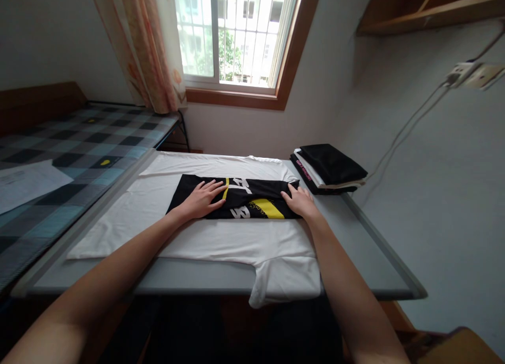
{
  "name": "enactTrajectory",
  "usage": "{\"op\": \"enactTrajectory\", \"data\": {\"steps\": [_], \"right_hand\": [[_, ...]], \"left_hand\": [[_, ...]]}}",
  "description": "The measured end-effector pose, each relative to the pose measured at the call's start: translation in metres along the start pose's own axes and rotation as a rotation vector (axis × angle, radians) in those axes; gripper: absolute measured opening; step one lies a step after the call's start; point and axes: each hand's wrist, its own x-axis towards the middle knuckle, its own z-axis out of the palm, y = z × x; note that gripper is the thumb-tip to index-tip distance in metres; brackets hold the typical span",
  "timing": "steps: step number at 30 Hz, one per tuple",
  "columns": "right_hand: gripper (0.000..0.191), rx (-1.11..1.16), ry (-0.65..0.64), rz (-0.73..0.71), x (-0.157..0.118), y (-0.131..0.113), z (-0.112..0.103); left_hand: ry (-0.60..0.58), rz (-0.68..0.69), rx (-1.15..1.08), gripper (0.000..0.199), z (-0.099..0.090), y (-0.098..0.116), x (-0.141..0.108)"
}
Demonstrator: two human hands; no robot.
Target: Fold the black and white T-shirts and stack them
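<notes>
A black garment (258, 191) with white lettering and yellow marks lies folded into a long strip. It rests on a white T-shirt (236, 239) spread flat across the table. My left hand (203, 198) lies palm down on the strip's left half, fingers stretched and apart. At the strip's right end, near the T-shirt's collar, my right hand (299, 200) rests on the black cloth with its fingers apart. The undersides of both hands are hidden. One white sleeve (290, 280) hangs over the table's front edge.
A stack of folded clothes (331, 167) sits at the table's back right corner. The grey table (366, 248) meets the wall on the right. To the left is a bed with a checked mattress (79, 143) and white papers (33, 182). Cords (402, 124) hang from a wall socket (460, 74).
</notes>
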Motion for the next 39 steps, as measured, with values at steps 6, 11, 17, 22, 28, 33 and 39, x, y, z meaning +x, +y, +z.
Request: {"op": "enactTrajectory", "data": {"steps": [6,11,17,22,28,33,39], "right_hand": [[0.064,-0.002,-0.005,0.002,0.001,0.001,0.001],[0.064,0.011,-0.002,0.002,0.000,0.001,0.001],[0.059,0.111,0.182,0.030,-0.003,-0.001,-0.001],[0.056,0.216,0.366,-0.183,0.000,-0.005,-0.005],[0.056,0.087,0.016,-0.462,-0.004,-0.015,0.010],[0.058,0.150,0.241,-0.270,-0.001,-0.009,0.004],[0.065,0.424,0.592,-0.009,0.004,0.009,-0.021]], "left_hand": [[0.039,-0.008,-0.071,0.081,-0.002,0.002,-0.002],[0.000,0.018,0.031,0.056,0.001,-0.001,0.000],[0.024,0.025,0.031,0.054,0.004,-0.003,0.001],[0.073,0.026,0.023,0.056,0.004,-0.003,0.000],[0.021,-0.013,-0.096,0.062,0.003,-0.006,0.004],[0.282,-0.115,-0.312,0.055,-0.019,-0.024,0.008],[0.357,-0.669,0.074,0.042,-0.050,-0.059,-0.006]]}}
